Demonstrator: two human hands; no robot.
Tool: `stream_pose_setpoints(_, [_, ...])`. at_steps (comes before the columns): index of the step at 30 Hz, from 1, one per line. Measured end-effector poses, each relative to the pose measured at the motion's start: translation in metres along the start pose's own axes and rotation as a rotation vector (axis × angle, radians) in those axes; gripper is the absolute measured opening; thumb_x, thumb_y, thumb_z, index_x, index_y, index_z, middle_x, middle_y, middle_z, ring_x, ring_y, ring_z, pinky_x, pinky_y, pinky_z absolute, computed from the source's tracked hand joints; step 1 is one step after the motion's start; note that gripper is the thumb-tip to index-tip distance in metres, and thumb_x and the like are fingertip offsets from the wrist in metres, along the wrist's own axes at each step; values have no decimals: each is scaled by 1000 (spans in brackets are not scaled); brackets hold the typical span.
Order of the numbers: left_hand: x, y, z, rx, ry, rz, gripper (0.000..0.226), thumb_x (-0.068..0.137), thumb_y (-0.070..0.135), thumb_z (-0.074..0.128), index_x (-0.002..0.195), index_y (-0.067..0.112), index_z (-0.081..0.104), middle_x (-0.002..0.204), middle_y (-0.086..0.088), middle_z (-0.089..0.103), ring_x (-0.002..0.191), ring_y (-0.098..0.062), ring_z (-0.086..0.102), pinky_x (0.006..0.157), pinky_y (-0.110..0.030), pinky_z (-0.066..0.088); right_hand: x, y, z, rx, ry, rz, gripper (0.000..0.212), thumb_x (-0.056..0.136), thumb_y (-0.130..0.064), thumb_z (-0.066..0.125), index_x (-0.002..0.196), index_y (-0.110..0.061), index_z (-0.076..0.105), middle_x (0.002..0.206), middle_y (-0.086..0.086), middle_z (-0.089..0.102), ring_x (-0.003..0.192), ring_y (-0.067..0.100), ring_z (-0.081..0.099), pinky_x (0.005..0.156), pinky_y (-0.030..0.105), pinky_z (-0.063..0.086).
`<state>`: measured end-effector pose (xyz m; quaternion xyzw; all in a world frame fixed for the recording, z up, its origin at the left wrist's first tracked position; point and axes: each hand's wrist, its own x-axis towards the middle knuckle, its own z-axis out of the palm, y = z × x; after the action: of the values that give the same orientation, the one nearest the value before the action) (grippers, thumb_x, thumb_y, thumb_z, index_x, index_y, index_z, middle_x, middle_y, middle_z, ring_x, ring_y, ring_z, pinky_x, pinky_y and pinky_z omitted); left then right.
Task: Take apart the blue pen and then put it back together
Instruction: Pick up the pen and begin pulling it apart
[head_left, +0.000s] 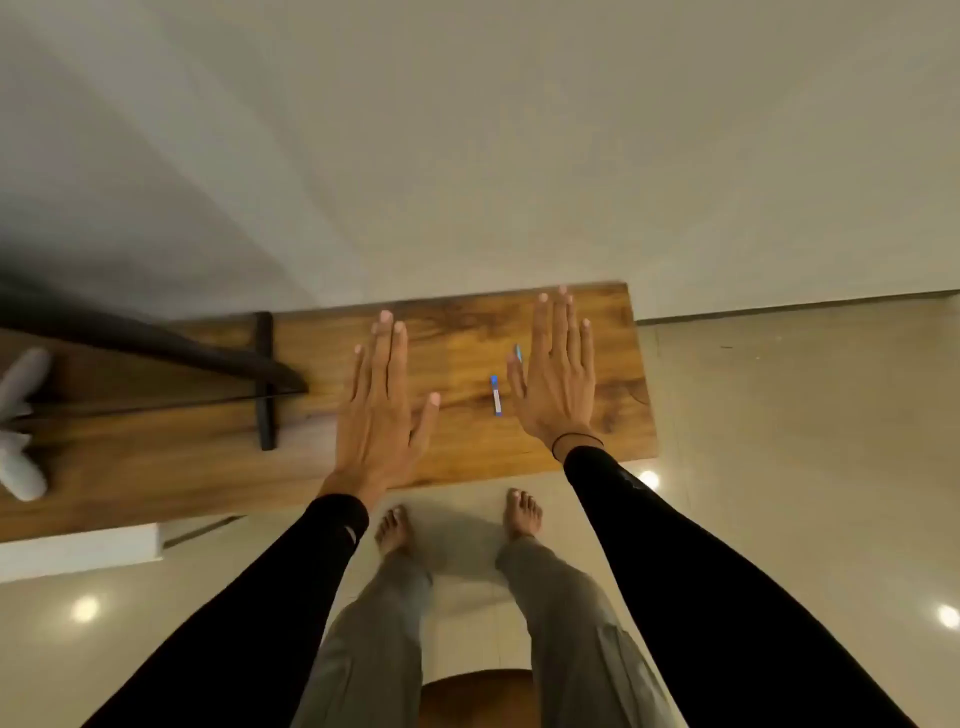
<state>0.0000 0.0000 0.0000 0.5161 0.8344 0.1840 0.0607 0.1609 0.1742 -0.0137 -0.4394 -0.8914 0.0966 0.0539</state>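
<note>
A blue and white pen lies on the wooden table, pointing away from me, just left of my right hand. A second small blue piece shows beside my right hand's index finger, partly hidden by it. My right hand is flat, palm down, fingers together and stretched out, holding nothing. My left hand is flat too, thumb spread, well left of the pen and holding nothing.
A dark metal stand with a long arm crosses the table's left part. A pale grey object sits at the far left edge. The wall rises behind the table. My bare feet stand on the tiled floor below the table's near edge.
</note>
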Motion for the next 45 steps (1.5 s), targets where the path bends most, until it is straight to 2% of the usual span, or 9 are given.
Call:
stream_pose_setpoints(6, [-5, -41, 133, -18, -57, -30, 86, 112, 50, 39, 173, 6, -3, 184, -16, -3, 171, -29, 3, 138, -52, 11, -8, 28, 130, 16, -122, 115, 74, 108, -31, 49, 167, 0, 20, 176, 26, 19, 162, 43, 26, 130, 52, 27])
stream_pose_setpoints(10, [-2, -56, 186, -43, -30, -48, 84, 113, 50, 37, 173, 8, -1, 184, -15, -2, 171, -29, 5, 138, -51, 12, -2, 39, 174, 84, -47, 213, 47, 99, -21, 60, 141, 0, 54, 142, 22, 52, 125, 40, 52, 102, 48, 50])
stream_pose_setpoints(13, [2, -58, 209, -107, 37, -72, 82, 112, 46, 43, 174, 10, 2, 184, -14, 2, 171, -27, 8, 138, -49, 14, 2, 40, 189, 108, 10, 280, 26, 100, -20, 62, 118, -3, 61, 125, 18, 58, 113, 37, 55, 91, 49, 52])
stream_pose_setpoints(19, [8, -51, 228, -253, 53, -66, 84, 110, 39, 52, 174, 11, 6, 184, -11, 6, 169, -15, 7, 133, -33, 15, 7, 40, 199, 226, 21, 397, 14, 104, -19, 61, 113, -8, 59, 111, 9, 65, 101, 29, 60, 75, 39, 44])
stream_pose_setpoints(24, [12, -43, 233, -518, 79, -74, 60, 105, 36, 61, 160, 17, 46, 156, -4, 56, 138, -15, 58, 108, -26, 47, 11, 40, 195, 624, 113, 449, 14, 98, -19, 74, 95, -21, 61, 80, -10, 66, 69, 4, 63, 61, 23, 48])
stream_pose_setpoints(26, [15, -42, 235, -685, 102, -85, 47, 102, 37, 64, 145, 20, 62, 132, 4, 70, 112, -5, 68, 91, -16, 54, 12, 36, 196, 847, 103, 490, 16, 97, -20, 78, 90, -22, 63, 82, -2, 73, 70, 12, 74, 62, 28, 60])
stream_pose_setpoints(29, [18, -43, 242, -816, 66, -84, 41, 97, 37, 69, 136, 24, 69, 113, 16, 74, 103, 2, 71, 86, -8, 53, 8, 32, 205, 1107, 51, 510, 13, 96, -17, 80, 95, -10, 68, 83, 12, 78, 64, 16, 78, 60, 31, 64])
stream_pose_setpoints(38, [23, -44, 250, -802, 53, -30, 40, 106, 13, 65, 141, 32, 70, 98, 20, 76, 85, -5, 77, 69, -31, 68, 4, 20, 197, 1340, -17, 370, 22, 98, -12, 77, 106, 8, 68, 73, 9, 76, 62, 14, 75, 58, 26, 60])
stream_pose_setpoints(45, [20, -42, 242, -709, 64, -25, 36, 107, 11, 65, 137, 29, 72, 96, 23, 74, 95, 2, 73, 72, -30, 68, 7, 33, 174, 1420, 33, 339, 14, 101, -14, 74, 106, -2, 68, 88, 16, 73, 72, 22, 70, 68, 34, 64])
